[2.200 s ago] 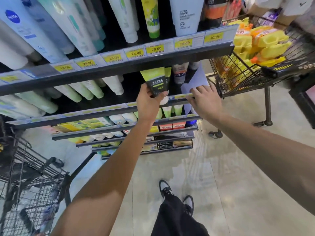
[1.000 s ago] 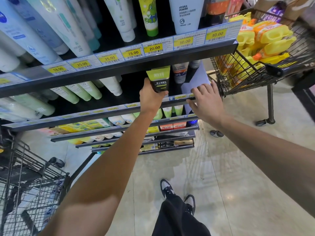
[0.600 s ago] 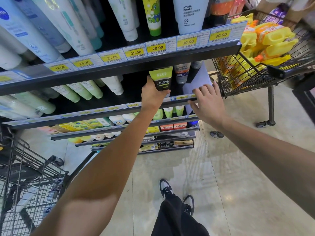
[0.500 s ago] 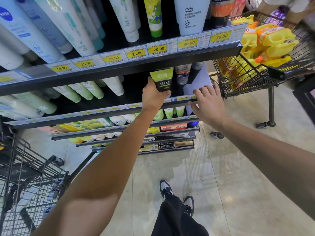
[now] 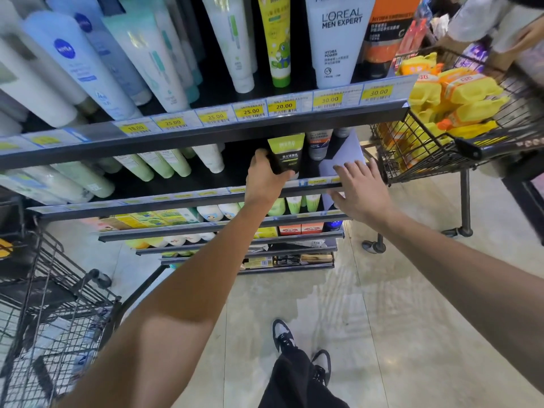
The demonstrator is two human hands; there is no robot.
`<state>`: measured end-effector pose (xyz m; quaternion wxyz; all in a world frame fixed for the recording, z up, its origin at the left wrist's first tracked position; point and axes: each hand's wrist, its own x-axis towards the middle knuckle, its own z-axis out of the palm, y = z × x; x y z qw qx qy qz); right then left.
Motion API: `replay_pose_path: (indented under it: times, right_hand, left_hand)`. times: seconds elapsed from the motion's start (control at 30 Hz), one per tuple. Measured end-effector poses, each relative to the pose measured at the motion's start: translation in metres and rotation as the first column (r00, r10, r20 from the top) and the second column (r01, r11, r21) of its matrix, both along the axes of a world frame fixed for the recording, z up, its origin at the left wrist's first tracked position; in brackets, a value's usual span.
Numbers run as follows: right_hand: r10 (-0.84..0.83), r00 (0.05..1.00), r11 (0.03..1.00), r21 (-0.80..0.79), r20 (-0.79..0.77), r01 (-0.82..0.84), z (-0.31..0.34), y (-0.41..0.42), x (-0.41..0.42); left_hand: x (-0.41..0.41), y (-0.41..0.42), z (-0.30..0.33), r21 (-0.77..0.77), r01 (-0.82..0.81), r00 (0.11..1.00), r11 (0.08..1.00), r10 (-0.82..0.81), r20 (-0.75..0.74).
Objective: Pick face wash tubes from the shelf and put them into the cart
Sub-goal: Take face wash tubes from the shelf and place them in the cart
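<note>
Left hand (image 5: 266, 179) grips the green-and-black tube (image 5: 286, 153), thumb under its cap end and fingers curled round its left side; the hold looks the same as half a second ago. The tube is on the second shelf (image 5: 176, 198), upright and leaning back, its cap at the front lip. Over the last two seconds it has barely moved: a small shift upward, no pull outward yet. Right hand (image 5: 360, 192) lies spread, fingers straight, resting on the shelf's front edge at the tube's 3 o'clock, much as before. I judge the pick is secured but not lifted clear. The cart (image 5: 53, 319) stands at 8 o'clock from the tube, well apart, so the carry there is still to come.
</note>
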<state>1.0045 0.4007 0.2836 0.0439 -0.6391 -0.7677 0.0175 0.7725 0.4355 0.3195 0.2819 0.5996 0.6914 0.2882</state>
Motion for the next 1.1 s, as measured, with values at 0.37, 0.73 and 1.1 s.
replay_pose_path:
  times: [0.37, 0.73, 1.1]
  right_hand:
    - [0.116, 0.987, 0.990, -0.072, -0.111, -0.124, 0.094, -0.082, -0.075]
    - [0.397, 0.902, 0.910, -0.053, -0.168, -0.411, 0.126, -0.149, -0.252]
    - [0.687, 0.702, 0.703, -0.073, -0.187, -0.708, 0.112, -0.251, -0.509]
  left_hand:
    - [-0.083, -0.130, 0.056, -0.038, 0.074, 0.927, 0.997, -0.082, -0.367]
    - [-0.215, -0.256, 0.067, 0.025, -0.151, 0.880, 0.988, 0.146, -0.453]
    - [-0.426, -0.434, 0.030, -0.020, -0.489, 0.795, 0.872, 0.436, -0.422]
